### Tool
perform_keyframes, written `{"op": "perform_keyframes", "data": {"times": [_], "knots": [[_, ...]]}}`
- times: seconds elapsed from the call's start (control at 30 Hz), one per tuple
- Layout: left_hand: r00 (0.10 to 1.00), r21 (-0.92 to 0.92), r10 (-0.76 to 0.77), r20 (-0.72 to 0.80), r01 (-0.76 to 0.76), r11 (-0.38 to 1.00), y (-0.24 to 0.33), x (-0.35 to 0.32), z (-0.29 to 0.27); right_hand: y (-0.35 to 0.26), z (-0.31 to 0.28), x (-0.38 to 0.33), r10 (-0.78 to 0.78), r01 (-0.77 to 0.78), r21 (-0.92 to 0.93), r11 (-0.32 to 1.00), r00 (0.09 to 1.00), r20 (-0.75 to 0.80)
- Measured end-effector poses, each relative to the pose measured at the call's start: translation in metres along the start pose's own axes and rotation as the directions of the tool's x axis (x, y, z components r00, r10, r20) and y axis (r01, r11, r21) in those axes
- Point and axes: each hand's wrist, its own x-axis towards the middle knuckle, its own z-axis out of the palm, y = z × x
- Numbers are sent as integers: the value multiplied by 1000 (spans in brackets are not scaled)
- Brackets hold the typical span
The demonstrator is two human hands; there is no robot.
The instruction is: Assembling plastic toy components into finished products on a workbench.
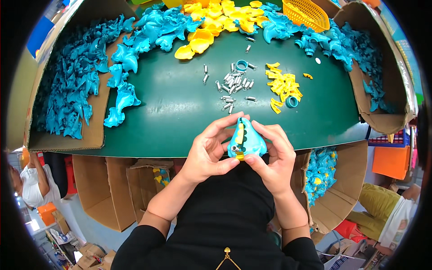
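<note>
L hand (207,150) is clamped on the L side of the blue shell (254,143), thumb at the wide near end, fingertips up by the narrow far end; best it acts as the steady side, prob. w/ the thumb low so it doesn't shove the metal bit (234,148) sitting in the slot's near L corner. Shell's held up over the counter's (171,99) near edge, approx. midway btwn its L & R corners, narrow end toward the far edge. R hand (275,155) is clamped on the shell's R side, thumb pressing nr the wide end, fingers along the upper flank; I'd have it press evenly toward the L, checking the inner parts sit flush first, as a skewed one could jam or pop out. Looks-wise, L to R: thin blue L wall, then a yellow strip (240,133) running lengthwise, then a dark slot w/ a scalloped R edge, then a smooth, glossy, swollen blue flank. A yellow piece (240,158) shows at the near end, btwn the thumbs. Can't tell if the halves are fully mated; underside's hidden.
</note>
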Motion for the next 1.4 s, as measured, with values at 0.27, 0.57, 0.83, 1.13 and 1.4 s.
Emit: {"op": "perform_keyframes", "data": {"times": [0.27,0.57,0.83,1.13,1.4], "knots": [[1000,12,-16,0,16,1000,0,1,1,-4,0,-1,11,-12,-20,1000,1000,-14],[997,-80,-72,-7,71,994,4,1,4,2,5,0,-44,46,19,999,996,-74],[999,-18,53,9,-53,998,0,6,4,-12,-2,18,-16,48,-165,985,982,189],[997,-355,-70,-43,51,934,-12,0,-5,-3,2,-1,-268,240,-284,928,961,-63],[963,-234,-50,-264,-14,972,-11,5,24,5,7,-4,-465,353,-532,769,881,-87]]}}
